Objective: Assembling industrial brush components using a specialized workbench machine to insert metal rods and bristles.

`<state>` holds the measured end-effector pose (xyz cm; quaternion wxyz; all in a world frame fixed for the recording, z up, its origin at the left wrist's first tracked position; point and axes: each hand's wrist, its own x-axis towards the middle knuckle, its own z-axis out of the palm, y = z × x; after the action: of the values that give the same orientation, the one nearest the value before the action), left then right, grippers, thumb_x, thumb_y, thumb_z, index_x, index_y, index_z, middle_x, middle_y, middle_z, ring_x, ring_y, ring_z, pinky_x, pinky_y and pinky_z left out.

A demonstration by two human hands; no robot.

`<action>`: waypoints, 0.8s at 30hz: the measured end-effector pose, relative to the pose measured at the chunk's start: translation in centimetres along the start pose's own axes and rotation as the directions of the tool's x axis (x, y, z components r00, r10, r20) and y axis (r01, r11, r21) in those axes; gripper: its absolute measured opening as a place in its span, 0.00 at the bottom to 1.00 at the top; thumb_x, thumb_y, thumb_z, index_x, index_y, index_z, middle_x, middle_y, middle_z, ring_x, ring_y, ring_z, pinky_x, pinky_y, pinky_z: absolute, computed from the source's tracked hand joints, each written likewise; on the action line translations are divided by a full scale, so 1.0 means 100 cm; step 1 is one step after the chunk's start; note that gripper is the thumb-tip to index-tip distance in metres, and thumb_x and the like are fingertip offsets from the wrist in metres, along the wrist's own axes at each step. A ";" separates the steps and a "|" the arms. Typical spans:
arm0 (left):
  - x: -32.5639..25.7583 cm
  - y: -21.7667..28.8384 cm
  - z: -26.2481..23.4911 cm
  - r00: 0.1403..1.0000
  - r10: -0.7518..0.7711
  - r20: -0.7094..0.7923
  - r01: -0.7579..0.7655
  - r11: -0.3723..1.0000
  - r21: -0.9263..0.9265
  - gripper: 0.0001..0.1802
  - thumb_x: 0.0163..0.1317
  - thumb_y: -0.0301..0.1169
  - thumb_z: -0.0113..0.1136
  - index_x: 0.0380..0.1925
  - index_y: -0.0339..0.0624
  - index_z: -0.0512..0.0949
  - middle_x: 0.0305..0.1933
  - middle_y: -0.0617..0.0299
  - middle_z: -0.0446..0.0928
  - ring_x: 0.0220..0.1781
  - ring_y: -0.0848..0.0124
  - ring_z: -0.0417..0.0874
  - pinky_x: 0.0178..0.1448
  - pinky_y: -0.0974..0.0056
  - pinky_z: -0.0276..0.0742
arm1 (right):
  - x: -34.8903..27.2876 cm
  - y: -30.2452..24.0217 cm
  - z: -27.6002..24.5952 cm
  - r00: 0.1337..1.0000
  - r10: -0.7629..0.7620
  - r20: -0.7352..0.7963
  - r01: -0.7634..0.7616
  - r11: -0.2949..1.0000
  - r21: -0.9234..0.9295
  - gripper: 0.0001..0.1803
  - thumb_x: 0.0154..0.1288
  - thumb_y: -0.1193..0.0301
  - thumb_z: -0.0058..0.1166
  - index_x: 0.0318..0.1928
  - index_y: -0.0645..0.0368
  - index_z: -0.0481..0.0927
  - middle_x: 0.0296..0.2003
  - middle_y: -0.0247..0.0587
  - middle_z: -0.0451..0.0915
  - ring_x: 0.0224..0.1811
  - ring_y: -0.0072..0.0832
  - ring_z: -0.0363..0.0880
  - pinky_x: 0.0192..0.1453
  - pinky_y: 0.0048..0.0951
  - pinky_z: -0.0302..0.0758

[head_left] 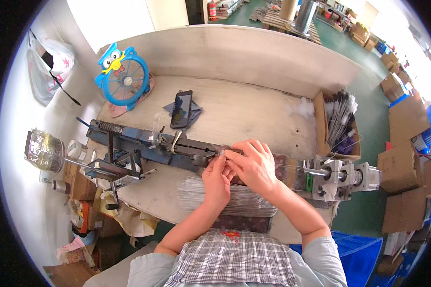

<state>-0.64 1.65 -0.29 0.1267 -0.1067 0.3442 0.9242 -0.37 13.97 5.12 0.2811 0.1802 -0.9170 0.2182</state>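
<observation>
I see glare bleaching the upper right and the flat white panel (117,21) at upper left; the pale wooden tabletop (254,115) is bright. My fisheye bows the long cream partition board (234,48); fine detail by the bare left hand (217,184) looks soft.

Head view: left one of two fisheye cameras worn side by side on the person's head. Placed above the workbench's (268,115) near edge, facing down and forward; upright, unmirrored. Checked apron (232,260) seen from above at the bottom. Left hand (217,184) and right hand (257,167) close, about mid-frame. Field takes in the bench from left edge to right, the bowed panel (234,55) at its far edge, and green floor (364,86) beyond.
</observation>
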 end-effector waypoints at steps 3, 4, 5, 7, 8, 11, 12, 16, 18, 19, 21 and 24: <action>-0.006 0.007 0.004 0.999 -0.026 -0.025 0.025 1.000 -0.005 0.06 0.66 0.30 0.53 0.38 0.39 0.75 0.39 0.62 0.79 0.41 0.74 0.80 0.48 0.65 0.77 | -0.005 0.001 -0.002 0.999 0.022 0.038 -0.022 1.000 0.009 0.10 0.51 0.65 0.61 0.36 0.48 0.82 0.37 0.29 0.76 0.43 0.30 0.74 0.46 0.33 0.70; -0.005 0.007 0.006 1.000 -0.014 -0.024 0.013 1.000 -0.026 0.06 0.66 0.30 0.53 0.38 0.39 0.75 0.39 0.62 0.79 0.41 0.74 0.80 0.48 0.65 0.77 | -0.008 0.006 -0.003 1.000 -0.001 0.004 0.001 1.000 0.021 0.11 0.50 0.66 0.62 0.36 0.48 0.83 0.37 0.30 0.77 0.41 0.31 0.75 0.44 0.33 0.71; -0.005 0.005 0.009 0.999 -0.035 -0.014 0.034 0.999 -0.007 0.06 0.66 0.29 0.53 0.38 0.39 0.76 0.39 0.61 0.79 0.40 0.74 0.81 0.49 0.65 0.77 | -0.009 0.010 -0.006 1.000 -0.023 0.013 0.022 1.000 0.015 0.11 0.50 0.66 0.62 0.36 0.48 0.83 0.37 0.30 0.77 0.41 0.31 0.75 0.44 0.33 0.71; -0.008 0.005 0.007 0.998 -0.050 -0.022 0.050 0.999 0.005 0.06 0.66 0.29 0.53 0.38 0.39 0.76 0.39 0.61 0.79 0.40 0.74 0.81 0.49 0.65 0.77 | -0.013 0.012 -0.009 1.000 0.000 0.000 0.000 0.999 0.043 0.11 0.49 0.68 0.64 0.37 0.49 0.83 0.36 0.30 0.78 0.40 0.32 0.76 0.42 0.34 0.72; -0.008 0.005 0.007 1.000 -0.029 -0.011 0.029 0.999 0.019 0.06 0.66 0.28 0.53 0.38 0.39 0.76 0.39 0.62 0.80 0.40 0.74 0.81 0.49 0.65 0.77 | -0.012 0.013 -0.010 1.000 -0.007 0.009 0.007 0.999 0.051 0.12 0.48 0.68 0.65 0.37 0.49 0.84 0.37 0.31 0.79 0.40 0.32 0.77 0.42 0.35 0.73; -0.007 0.004 0.004 1.000 -0.007 0.013 0.006 0.999 0.038 0.06 0.66 0.28 0.53 0.39 0.39 0.76 0.39 0.62 0.80 0.39 0.75 0.81 0.49 0.66 0.77 | -0.009 0.008 -0.009 1.000 -0.009 0.027 0.007 0.998 0.056 0.13 0.48 0.68 0.65 0.37 0.49 0.84 0.38 0.31 0.79 0.40 0.32 0.77 0.42 0.35 0.73; -0.006 0.004 0.005 1.000 0.012 0.024 -0.013 0.999 0.039 0.06 0.66 0.28 0.53 0.39 0.39 0.76 0.39 0.63 0.80 0.39 0.75 0.81 0.48 0.66 0.77 | -0.008 0.007 -0.008 1.000 -0.007 0.028 0.006 0.998 0.055 0.13 0.48 0.68 0.65 0.37 0.49 0.84 0.38 0.31 0.79 0.40 0.32 0.77 0.42 0.35 0.73; -0.006 0.005 0.007 1.000 -0.027 -0.001 0.027 0.999 -0.016 0.05 0.66 0.27 0.52 0.37 0.40 0.76 0.38 0.63 0.79 0.39 0.75 0.81 0.48 0.66 0.76 | -0.006 0.007 -0.006 1.000 -0.015 0.027 0.014 0.999 0.046 0.14 0.47 0.69 0.65 0.38 0.50 0.83 0.38 0.32 0.78 0.41 0.33 0.77 0.42 0.35 0.73; -0.005 0.002 0.006 0.999 -0.038 0.002 0.038 0.996 -0.080 0.05 0.65 0.28 0.53 0.37 0.41 0.76 0.38 0.63 0.79 0.38 0.74 0.81 0.48 0.65 0.76 | -0.007 0.007 -0.005 1.000 -0.024 0.013 0.023 0.999 0.038 0.14 0.46 0.69 0.65 0.38 0.50 0.83 0.38 0.32 0.78 0.41 0.33 0.77 0.42 0.35 0.72; -0.006 0.002 0.005 0.999 -0.039 -0.002 0.039 0.996 -0.080 0.05 0.65 0.28 0.53 0.37 0.41 0.76 0.38 0.63 0.79 0.38 0.74 0.81 0.48 0.65 0.76 | -0.006 0.007 -0.004 1.000 -0.010 0.029 0.009 0.999 0.045 0.14 0.46 0.69 0.65 0.38 0.50 0.83 0.38 0.32 0.78 0.41 0.33 0.77 0.42 0.35 0.72; -0.006 0.003 0.004 0.999 -0.050 -0.018 0.048 0.993 -0.108 0.07 0.66 0.31 0.51 0.39 0.42 0.75 0.38 0.63 0.79 0.40 0.73 0.81 0.50 0.64 0.75 | -0.006 0.006 -0.003 0.999 0.002 0.047 -0.005 0.999 0.049 0.14 0.46 0.69 0.65 0.38 0.50 0.83 0.38 0.32 0.78 0.41 0.33 0.77 0.43 0.35 0.72; -0.005 0.004 0.004 0.994 -0.101 -0.031 0.095 0.983 -0.155 0.10 0.67 0.35 0.48 0.40 0.43 0.75 0.40 0.63 0.79 0.43 0.72 0.80 0.52 0.63 0.73 | -0.003 0.003 -0.001 1.000 -0.002 0.026 0.001 0.998 0.057 0.14 0.46 0.69 0.64 0.38 0.50 0.83 0.39 0.32 0.78 0.42 0.32 0.77 0.43 0.36 0.73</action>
<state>-0.36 1.61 0.39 0.1566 -0.1506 0.2686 0.9384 -0.24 14.33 4.97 0.2639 0.1917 -0.9139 0.2416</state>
